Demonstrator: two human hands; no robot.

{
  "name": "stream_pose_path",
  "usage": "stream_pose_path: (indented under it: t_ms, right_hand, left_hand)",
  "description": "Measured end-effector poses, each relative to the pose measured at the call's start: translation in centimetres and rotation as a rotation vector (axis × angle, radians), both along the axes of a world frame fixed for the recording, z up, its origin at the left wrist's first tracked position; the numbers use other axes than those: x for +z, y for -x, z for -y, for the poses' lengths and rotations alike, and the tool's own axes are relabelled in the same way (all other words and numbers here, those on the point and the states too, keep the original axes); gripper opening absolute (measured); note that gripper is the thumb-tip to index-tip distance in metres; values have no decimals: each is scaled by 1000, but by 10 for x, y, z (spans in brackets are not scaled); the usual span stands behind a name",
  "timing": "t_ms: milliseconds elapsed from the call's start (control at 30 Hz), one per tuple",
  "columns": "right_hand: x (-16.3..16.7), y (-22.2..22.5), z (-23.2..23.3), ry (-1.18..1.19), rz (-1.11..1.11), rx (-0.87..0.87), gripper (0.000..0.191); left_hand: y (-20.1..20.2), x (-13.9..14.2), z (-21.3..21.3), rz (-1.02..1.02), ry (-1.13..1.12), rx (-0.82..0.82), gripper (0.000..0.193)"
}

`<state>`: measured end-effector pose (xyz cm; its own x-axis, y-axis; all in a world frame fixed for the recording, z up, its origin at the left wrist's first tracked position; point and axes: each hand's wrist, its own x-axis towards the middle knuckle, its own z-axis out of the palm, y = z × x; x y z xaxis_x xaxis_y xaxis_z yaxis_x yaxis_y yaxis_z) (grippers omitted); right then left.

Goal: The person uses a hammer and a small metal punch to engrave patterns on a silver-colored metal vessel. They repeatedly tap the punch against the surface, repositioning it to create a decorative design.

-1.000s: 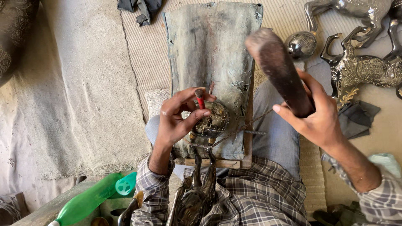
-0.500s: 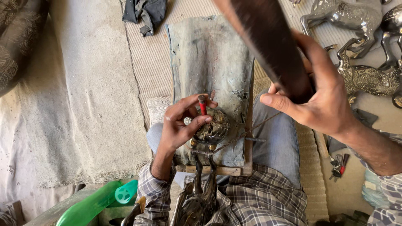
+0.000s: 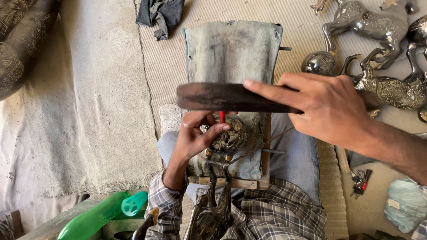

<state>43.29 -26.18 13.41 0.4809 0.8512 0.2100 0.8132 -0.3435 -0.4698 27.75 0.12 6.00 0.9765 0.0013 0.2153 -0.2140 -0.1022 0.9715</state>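
The engraved metal piece, a rounded, patterned part of a silver figure, sits on a grey cloth-covered board across the person's lap, near the middle of the scene. Against its top the left hand steadies a small red-handled punch, thumb and fingertips pinched closed around it and the wrist bent in from the near left. Just above, the right hand holds a dark wooden mallet lying level, its left end over the punch; the fingers wrap the handle, forefinger stretched out along the top. By my reckoning this is the striking step of chasing the pattern, the mallet right at the punch head, though I cannot tell whether they touch. The next blow calls for a short, square hit, with the punch kept upright so it does not skid over the curve. Far right, finished silver animal figures lie on the mat; a green plastic bottle lies near left, a dark rag far off.
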Motion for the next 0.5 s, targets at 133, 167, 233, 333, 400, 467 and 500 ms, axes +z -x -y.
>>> stream_pose_path:
  t_ms: [133,167,233,333,400,467,500]
  right_hand:
    - [2,0,-2,-116,-144,-38,93]
    - [2,-1,-1,-27,-78,-19,92]
    - [2,-3,1,147,59,13,91]
    - [3,-4,3,-151,-329,-89,100]
    - [3,-3,3,137,-39,-14,94]
    - [3,-3,3,149,12,12,94]
    - [4,-2,2,20,-88,4,96]
  left_hand:
    - [-2,-2,-1,-26,-34,18,56]
    - [-1,-3,-1,-32,-47,20,56]
    - [-3,-5,-2,22,-31,7,56]
    - [-3,-8,-3,0,-32,9,55]
    - [-2,-9,-3,2,-49,8,53]
    - [-3,-8,-4,54,-76,5,50]
    - [-2,-8,-4,35,-56,1,51]
